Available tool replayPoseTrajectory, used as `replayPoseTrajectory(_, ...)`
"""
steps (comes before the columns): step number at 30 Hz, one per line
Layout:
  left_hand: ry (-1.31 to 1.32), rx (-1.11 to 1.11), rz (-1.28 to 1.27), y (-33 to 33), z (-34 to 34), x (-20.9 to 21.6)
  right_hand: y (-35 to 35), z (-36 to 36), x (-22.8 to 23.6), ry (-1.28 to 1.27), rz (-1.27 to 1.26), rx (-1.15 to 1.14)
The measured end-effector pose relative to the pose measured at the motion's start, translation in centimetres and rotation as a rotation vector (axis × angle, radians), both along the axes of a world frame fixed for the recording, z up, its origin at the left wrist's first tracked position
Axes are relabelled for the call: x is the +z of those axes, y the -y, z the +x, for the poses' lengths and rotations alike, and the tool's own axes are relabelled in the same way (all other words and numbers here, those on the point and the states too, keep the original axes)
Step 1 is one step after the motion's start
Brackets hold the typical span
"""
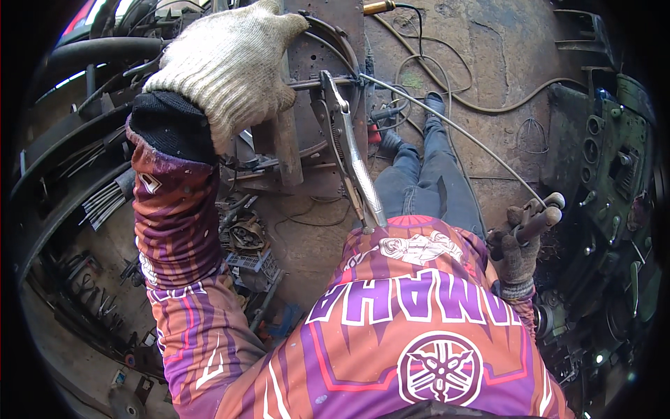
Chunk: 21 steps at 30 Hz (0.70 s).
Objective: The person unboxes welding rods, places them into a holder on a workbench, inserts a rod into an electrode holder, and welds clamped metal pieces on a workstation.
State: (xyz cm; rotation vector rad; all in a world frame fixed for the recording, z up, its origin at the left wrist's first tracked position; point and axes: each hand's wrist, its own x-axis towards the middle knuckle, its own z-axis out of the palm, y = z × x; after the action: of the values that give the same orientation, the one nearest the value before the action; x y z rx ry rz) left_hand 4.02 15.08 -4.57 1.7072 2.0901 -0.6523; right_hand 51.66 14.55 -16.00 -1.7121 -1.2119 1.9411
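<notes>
My left hand (230, 66), in a pale knitted glove, is bent over the metal workpiece at upper left. Its fingers look curled, but what they grip is hidden beneath. Locking pliers (354, 157) hang beside it, their jaws at a thin crossbar (310, 84) near a curved metal strip (338, 42). At the right my gloved right hand (518, 258) is closed around an electrode holder (541, 222). A long thin welding rod (453, 126) runs from the holder up to the workpiece, its far end by the crossbar and the curved strip.
Cables (481, 109) loop over the worn floor (447, 42). A wooden-handled tool (379, 8) lies at the top. Green machinery (621, 167) with levers stands at right. Loose rods (109, 204) and metal scrap (244, 234) lie at left. A rusty plate (317, 52) is under the work.
</notes>
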Motion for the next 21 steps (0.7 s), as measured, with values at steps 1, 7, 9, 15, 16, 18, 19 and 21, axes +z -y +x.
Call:
replayPoseTrajectory(1, 0.006, 0.001, 0.005, 0.05, -0.07, -0.04, -0.04, 0.12, -0.10, 0.000, 0.000, 0.001)
replayPoseTrajectory(7, -0.027, -0.010, 0.006, 0.30, -0.07, 0.03, -0.08, 0.53, -0.32, -0.007, 0.023, 0.094)
replayPoseTrajectory(9, -0.030, -0.011, 0.008, 0.29, -0.05, -0.06, -0.10, 0.65, -0.40, 0.042, 0.038, 0.113)
replayPoseTrajectory(15, -0.027, -0.003, -0.009, 0.07, 0.10, 0.07, -0.38, 0.33, -0.09, 0.041, 0.032, 0.121)
replayPoseTrajectory(16, -0.026, 0.002, -0.018, 0.00, 0.09, 0.20, -0.44, 0.21, -0.01, 0.040, 0.031, 0.122)
replayPoseTrajectory(18, -0.024, 0.008, -0.026, 0.03, 0.10, 0.28, -0.48, -0.03, 0.13, 0.069, 0.033, 0.129)
replayPoseTrajectory(19, -0.026, 0.008, -0.021, 0.10, 0.12, 0.25, -0.52, -0.01, 0.17, 0.069, 0.033, 0.129)
replayPoseTrajectory(21, -0.025, 0.007, -0.014, 0.09, 0.10, 0.12, -0.54, 0.14, 0.24, 0.080, 0.001, 0.132)
